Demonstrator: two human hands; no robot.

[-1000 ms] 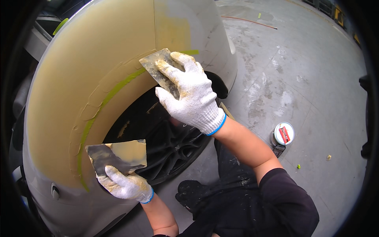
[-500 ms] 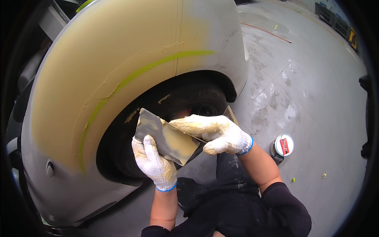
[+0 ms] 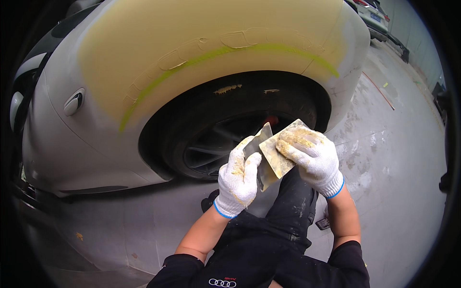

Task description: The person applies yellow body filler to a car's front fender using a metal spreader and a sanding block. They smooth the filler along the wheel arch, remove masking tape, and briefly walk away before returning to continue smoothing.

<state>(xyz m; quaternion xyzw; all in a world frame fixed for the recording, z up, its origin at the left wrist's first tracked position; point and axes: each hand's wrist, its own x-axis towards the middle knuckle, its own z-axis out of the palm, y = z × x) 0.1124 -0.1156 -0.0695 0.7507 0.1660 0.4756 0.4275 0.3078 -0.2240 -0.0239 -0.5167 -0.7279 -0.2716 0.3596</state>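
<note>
The left hand (image 3: pixel 237 180) is gripping a thin, smeared plate (image 3: pixel 257 142), while the right hand (image 3: pixel 315 157) is gripping a flat, pale spreader (image 3: pixel 275 160) whose edge is overlapping the plate from this view, though whether they are touching cannot be told. Both tools are showing in front of the dark wheel (image 3: pixel 204 150), below a green strip (image 3: pixel 216 52) that is curving along the yellowish body panel (image 3: pixel 192 26).

Two scrapers (image 3: pixel 275 159) held before a car wheel (image 3: pixel 211 146)
Tape (image 3: pixel 211 54) is stuck above it; a door handle (image 3: pixel 74 102) is set left.
</note>
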